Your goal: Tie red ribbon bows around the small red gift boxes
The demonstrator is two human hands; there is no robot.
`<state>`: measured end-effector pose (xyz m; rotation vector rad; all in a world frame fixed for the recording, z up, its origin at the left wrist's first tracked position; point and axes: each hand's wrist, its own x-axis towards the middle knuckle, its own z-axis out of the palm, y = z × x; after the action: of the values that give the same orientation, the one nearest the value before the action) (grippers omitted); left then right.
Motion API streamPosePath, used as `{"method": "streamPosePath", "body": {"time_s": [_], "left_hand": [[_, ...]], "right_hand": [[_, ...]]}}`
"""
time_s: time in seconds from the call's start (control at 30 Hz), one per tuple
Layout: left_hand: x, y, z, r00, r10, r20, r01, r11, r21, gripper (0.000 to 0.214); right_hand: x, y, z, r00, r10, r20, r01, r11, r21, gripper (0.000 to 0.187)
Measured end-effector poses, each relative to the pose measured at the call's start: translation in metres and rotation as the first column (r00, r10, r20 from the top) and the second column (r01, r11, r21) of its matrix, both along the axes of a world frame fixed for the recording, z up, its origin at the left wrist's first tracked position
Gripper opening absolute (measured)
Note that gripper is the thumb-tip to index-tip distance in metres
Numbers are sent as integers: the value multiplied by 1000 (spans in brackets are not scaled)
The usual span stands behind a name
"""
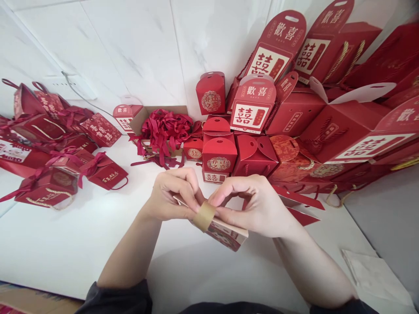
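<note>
My left hand (170, 194) and my right hand (253, 205) meet above the white table (65, 244), both with fingers curled. Together they hold a flat stack of folded red-and-white cards (225, 233) bound by a brown paper band (204, 216). The fingertips of both hands pinch at the band and the top of the stack. The lower corner of the stack pokes out below my right hand. Part of the stack is hidden behind my fingers.
Red gift boxes (219, 159) crowd the back and right. An open carton of red ribbons (165, 128) stands behind my hands. Ribboned red bags (52, 174) lie at the left. Flat red pieces (301, 207) lie beside my right hand; white paper (373, 270) at the right.
</note>
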<state>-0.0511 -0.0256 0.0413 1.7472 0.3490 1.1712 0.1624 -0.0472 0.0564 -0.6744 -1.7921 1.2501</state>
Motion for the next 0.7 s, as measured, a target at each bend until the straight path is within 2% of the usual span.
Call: {"method": "streamPosePath", "body": {"time_s": [0.2,0.43,0.6,0.7], "left_hand": [[0,1,1,1000,20,-5,-20,999,-49,13],[3,5,2,999,-29,-29,25,993,-117,25],[1,4,4,976,-143,-167,108,974,-201,27],[1,4,4,944,-199,-265,139,964,-226,36]], "right_hand": [[5,4,3,997,73,-11,-73,997,-1,8],[2,7,-1,983,174,-61,-178,981,-72,7],[0,6,1,975,210,74,-217,970,112,3],[0,5,1,948,286,142,-303,945,119,8]]}}
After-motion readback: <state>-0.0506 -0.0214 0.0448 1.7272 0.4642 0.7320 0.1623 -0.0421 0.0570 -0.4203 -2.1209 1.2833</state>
